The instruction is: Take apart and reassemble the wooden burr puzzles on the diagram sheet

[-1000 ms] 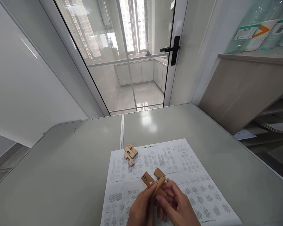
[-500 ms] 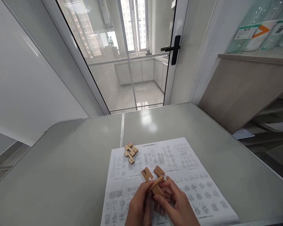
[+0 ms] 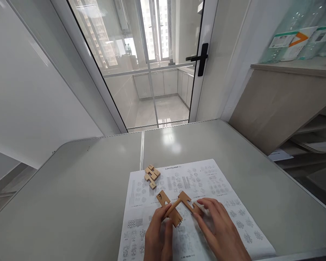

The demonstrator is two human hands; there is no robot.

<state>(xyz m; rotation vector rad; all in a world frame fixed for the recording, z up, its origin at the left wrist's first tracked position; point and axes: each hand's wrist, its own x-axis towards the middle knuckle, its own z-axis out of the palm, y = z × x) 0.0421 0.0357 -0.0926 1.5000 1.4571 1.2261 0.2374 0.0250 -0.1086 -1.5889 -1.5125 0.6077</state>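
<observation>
My left hand (image 3: 159, 230) is closed on a round wooden rod (image 3: 174, 206) and the flat wooden piece with a black mark (image 3: 163, 197) that lies beneath it. The rod slants up to the right, its far end near a second, notched wooden piece (image 3: 185, 197). My right hand (image 3: 218, 224) pinches the lower right end of that notched piece between thumb and fingers. Farther back, a small cluster of interlocked wooden pieces (image 3: 152, 174) rests on the printed sheet (image 3: 201, 181).
The sheet lies on a grey-green table (image 3: 97, 188). Behind the table is a glass door with a black handle (image 3: 202, 59). Plastic bottles (image 3: 299, 43) stand on a wooden shelf (image 3: 293, 69) at the right.
My hands have moved apart, the right one to the right with the notched piece. The marked piece has shifted left, and both wooden pieces are now more exposed.
</observation>
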